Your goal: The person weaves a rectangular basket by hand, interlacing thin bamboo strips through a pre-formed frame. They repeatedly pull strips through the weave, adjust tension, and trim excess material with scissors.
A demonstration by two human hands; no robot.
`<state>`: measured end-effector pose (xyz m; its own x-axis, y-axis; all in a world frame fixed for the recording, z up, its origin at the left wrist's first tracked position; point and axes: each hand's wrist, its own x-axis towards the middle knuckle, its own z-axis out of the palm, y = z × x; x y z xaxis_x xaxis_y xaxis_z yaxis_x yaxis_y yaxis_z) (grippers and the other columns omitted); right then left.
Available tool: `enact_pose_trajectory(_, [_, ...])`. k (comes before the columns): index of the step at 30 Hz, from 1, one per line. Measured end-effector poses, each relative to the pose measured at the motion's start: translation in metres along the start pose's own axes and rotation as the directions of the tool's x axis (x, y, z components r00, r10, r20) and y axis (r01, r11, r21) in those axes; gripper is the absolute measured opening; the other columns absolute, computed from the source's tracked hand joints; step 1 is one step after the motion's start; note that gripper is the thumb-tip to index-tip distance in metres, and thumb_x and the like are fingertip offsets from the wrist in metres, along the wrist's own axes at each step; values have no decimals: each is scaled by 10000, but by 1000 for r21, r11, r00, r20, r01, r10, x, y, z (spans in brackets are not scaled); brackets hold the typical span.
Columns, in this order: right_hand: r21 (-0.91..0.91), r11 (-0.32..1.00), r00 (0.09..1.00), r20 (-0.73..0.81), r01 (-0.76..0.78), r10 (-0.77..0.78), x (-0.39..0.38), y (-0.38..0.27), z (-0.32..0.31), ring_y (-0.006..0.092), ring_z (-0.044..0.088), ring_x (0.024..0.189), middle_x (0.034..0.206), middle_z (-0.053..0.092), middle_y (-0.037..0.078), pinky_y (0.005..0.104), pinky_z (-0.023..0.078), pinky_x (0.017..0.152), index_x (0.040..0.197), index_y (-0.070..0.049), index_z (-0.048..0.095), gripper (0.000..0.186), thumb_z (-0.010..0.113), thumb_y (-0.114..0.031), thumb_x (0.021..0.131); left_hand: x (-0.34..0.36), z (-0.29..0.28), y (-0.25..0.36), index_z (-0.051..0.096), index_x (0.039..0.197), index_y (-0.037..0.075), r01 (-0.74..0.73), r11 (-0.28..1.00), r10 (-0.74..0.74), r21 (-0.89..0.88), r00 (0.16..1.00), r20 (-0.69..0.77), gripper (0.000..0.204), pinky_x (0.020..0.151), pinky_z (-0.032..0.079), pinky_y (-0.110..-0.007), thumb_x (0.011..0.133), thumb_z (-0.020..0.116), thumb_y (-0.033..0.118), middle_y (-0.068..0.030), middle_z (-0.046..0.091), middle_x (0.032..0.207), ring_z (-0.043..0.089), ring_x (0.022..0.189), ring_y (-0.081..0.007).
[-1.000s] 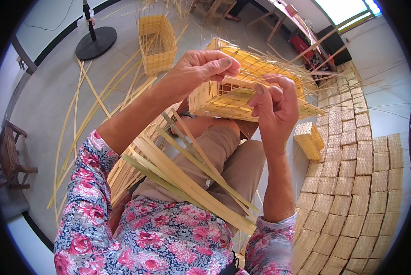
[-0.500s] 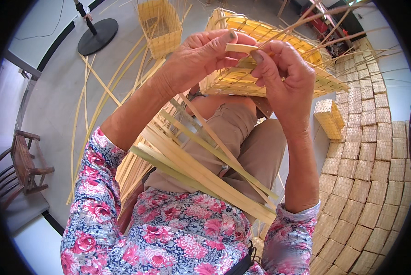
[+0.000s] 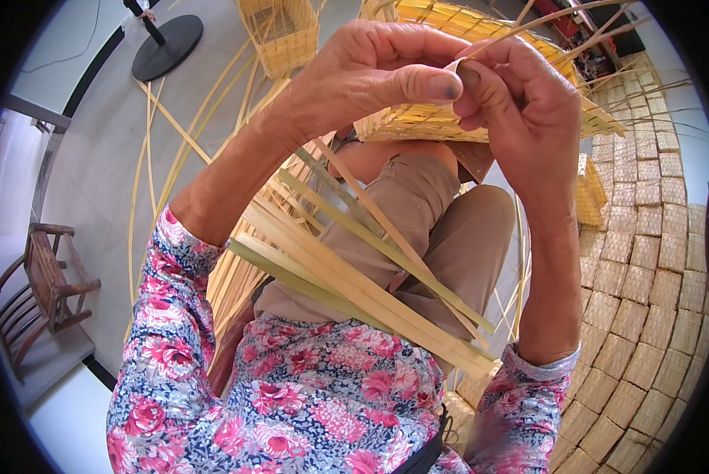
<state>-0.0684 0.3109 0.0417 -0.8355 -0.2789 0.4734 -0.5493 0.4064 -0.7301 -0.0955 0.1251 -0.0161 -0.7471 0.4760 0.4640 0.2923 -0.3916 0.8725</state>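
A half-woven yellow bamboo basket (image 3: pixel 449 118) rests on my knees, its open side facing me. My left hand (image 3: pixel 370 67) and my right hand (image 3: pixel 520 99) meet above its near rim, both pinching a thin pale bamboo strip (image 3: pixel 455 65) between thumbs and fingertips. Loose strip ends (image 3: pixel 576 20) fan out from the basket to the upper right. A bundle of long flat bamboo strips (image 3: pixel 354 276) lies slanted across my lap, under my left forearm.
A finished small basket (image 3: pixel 279 31) stands on the grey floor beyond, beside a round black stand base (image 3: pixel 167 35). Long strips (image 3: pixel 153 166) trail over the floor at left. Stacked woven square baskets (image 3: pixel 647 261) fill the right side. A wooden chair (image 3: pixel 46 276) stands at far left.
My hands and the basket have come closer and higher in view. My fingers have closed together on the thin strip at the rim.
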Motion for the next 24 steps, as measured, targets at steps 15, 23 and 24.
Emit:
enact_pose_trajectory(15, [-13, 999, 997, 70, 42, -41, 1, 2, -8, 57, 639, 751, 848, 687, 32, 204, 520, 658, 1304, -25, 576, 297, 529, -28, 1012, 19, 10, 4, 680, 1168, -8, -27, 1000, 29, 16, 990, -137, 287, 847, 557, -254, 948, 711, 175, -57, 714, 1057, 674, 967, -109])
enact_pose_trajectory(23, [-48, 993, 974, -196, 108, -115, -32, 18, 11, 83, 559, 667, 773, 592, 17, 223, 461, 620, 1418, -60, 365, 613, 689, -26, 898, 26, -3, 19, 738, 1038, 9, 7, 908, 36, 418, 995, -94, 221, 752, 533, -209, 946, 722, 209, -20, 735, 911, 653, 847, -60])
enact_pose_trajectory(24, [-56, 995, 968, -232, 84, -95, -35, 23, 18, 106, 576, 641, 760, 594, 28, 244, 472, 591, 1382, -77, 381, 632, 738, -58, 860, 27, -3, 20, 739, 1028, 8, 1, 901, 43, 434, 995, -92, 225, 743, 530, -208, 945, 723, 216, -21, 734, 906, 651, 842, -58])
